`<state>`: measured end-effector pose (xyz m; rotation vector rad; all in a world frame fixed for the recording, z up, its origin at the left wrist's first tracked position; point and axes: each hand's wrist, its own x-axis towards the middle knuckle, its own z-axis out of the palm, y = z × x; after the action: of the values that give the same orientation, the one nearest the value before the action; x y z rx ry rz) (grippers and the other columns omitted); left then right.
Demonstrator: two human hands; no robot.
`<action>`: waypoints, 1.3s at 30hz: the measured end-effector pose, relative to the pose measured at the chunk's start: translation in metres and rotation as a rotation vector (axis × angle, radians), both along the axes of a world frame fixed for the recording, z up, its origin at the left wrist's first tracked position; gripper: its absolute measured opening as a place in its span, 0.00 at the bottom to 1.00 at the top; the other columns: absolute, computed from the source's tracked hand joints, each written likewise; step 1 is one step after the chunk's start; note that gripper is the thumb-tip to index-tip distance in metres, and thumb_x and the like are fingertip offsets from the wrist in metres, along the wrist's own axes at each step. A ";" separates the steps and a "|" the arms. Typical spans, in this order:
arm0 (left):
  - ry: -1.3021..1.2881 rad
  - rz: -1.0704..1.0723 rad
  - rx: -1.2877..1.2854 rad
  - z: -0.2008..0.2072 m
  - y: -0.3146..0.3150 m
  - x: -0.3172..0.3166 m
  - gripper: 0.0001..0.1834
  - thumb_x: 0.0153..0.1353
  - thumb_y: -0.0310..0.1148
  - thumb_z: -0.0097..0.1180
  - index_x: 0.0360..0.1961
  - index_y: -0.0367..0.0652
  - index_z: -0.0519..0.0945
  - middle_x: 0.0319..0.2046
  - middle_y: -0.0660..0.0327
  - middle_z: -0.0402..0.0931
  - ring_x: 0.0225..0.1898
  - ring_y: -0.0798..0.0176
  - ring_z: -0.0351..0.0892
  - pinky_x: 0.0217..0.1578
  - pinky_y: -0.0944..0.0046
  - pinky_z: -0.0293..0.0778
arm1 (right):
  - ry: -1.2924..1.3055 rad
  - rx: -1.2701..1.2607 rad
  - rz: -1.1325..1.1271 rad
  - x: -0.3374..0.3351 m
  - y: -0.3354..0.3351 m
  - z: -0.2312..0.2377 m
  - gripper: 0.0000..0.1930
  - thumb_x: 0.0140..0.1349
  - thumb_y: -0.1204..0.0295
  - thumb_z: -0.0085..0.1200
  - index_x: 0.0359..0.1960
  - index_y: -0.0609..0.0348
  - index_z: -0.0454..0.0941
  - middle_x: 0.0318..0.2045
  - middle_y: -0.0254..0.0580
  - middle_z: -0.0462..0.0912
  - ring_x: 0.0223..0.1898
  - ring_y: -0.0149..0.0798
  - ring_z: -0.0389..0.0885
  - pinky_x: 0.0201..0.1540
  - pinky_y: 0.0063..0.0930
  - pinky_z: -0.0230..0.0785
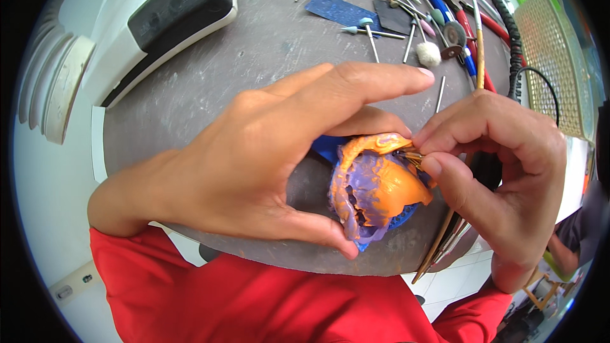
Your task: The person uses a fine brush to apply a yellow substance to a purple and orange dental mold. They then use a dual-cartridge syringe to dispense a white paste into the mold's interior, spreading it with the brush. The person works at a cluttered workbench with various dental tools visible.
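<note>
A dental impression (pixel 383 184) of orange and purple material sits in a blue tray (pixel 401 217) at the middle of the grey bench. Its hollow faces up. My left hand (pixel 273 146) grips it from the left, with the thumb at its near edge and a bent finger at its far edge; the index finger reaches out above it. At the impression's right rim, my right hand (pixel 492 168) is closed in a pinch. Thin brass-coloured metal pins (pixel 414 157) show between those fingertips and the orange material. How far they go into the impression is hidden.
Rotary burs and polishing points (pixel 406 0) lie scattered at the far side, with a white felt tip (pixel 428 54). Brushes and thin tools (pixel 438 248) lie under my right hand. A white and black device (pixel 178 19) stands far left, a cream mesh basket (pixel 549 63) right.
</note>
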<state>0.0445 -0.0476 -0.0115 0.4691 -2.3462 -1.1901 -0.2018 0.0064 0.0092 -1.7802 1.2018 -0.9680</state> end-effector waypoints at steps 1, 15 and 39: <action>-0.003 -0.014 -0.014 0.000 -0.002 0.000 0.65 0.38 0.44 0.84 0.72 0.32 0.56 0.70 0.41 0.64 0.56 0.50 0.83 0.55 0.57 0.76 | -0.029 -0.015 -0.027 0.004 0.002 -0.002 0.04 0.54 0.83 0.61 0.31 0.69 0.81 0.32 0.46 0.86 0.32 0.30 0.85 0.36 0.20 0.77; -0.042 -0.021 -0.071 0.006 -0.001 0.000 0.63 0.39 0.46 0.84 0.70 0.29 0.57 0.67 0.37 0.67 0.51 0.52 0.85 0.52 0.58 0.77 | -0.050 -0.024 -0.013 0.010 -0.005 0.008 0.03 0.49 0.83 0.61 0.27 0.67 0.81 0.27 0.43 0.84 0.30 0.34 0.85 0.33 0.22 0.76; 0.081 0.062 -0.179 -0.005 0.000 -0.006 0.54 0.45 0.47 0.79 0.66 0.26 0.65 0.48 0.47 0.86 0.35 0.59 0.84 0.36 0.65 0.69 | 0.189 -0.286 0.094 -0.005 -0.008 0.004 0.08 0.46 0.76 0.67 0.25 0.64 0.79 0.25 0.48 0.85 0.27 0.38 0.85 0.31 0.25 0.74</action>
<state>0.0387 -0.0477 -0.0166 0.4205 -2.3251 -0.9435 -0.2064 -0.0016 0.0135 -2.1744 1.1243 -0.9721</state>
